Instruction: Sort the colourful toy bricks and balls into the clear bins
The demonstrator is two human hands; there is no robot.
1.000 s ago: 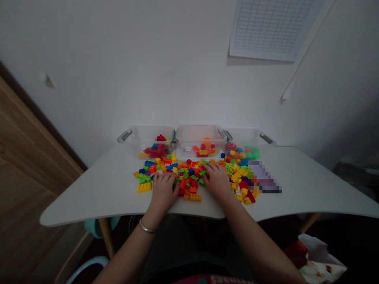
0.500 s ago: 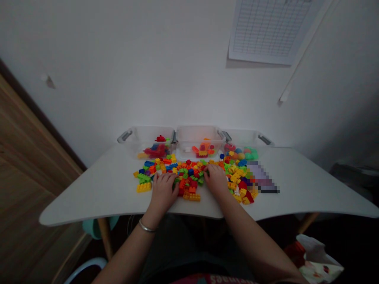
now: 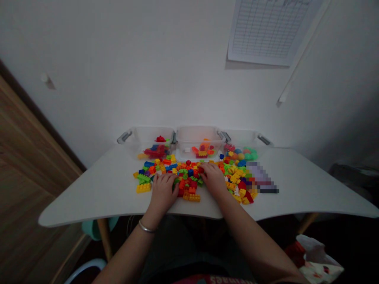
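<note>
A loose pile of multicoloured plastic building bricks [image 3: 189, 177] covers the middle of the table. My left hand [image 3: 162, 193] rests on the pile's near left side, fingers slightly apart, beside green bricks and holding nothing visible. A long yellow brick [image 3: 143, 188] lies just left of that hand. My right hand [image 3: 213, 180] reaches over the pile, its fingertips at a red brick [image 3: 201, 170]. Those fingers hide whether that brick is gripped. A silver bracelet [image 3: 147, 227] circles my left wrist.
Several clear plastic bins with grey clips stand along the white table's [image 3: 89, 193] far edge: left bin [image 3: 148, 136], middle bin [image 3: 197, 136], right bin [image 3: 244, 138]. All hold toys. A pixelated patch [image 3: 260, 177] lies right of the pile. Wood panelling runs along the left.
My right hand has slid forward and left over the pile, its fingertips now at a red brick. My left hand has hardly moved. The view has shifted slightly.
</note>
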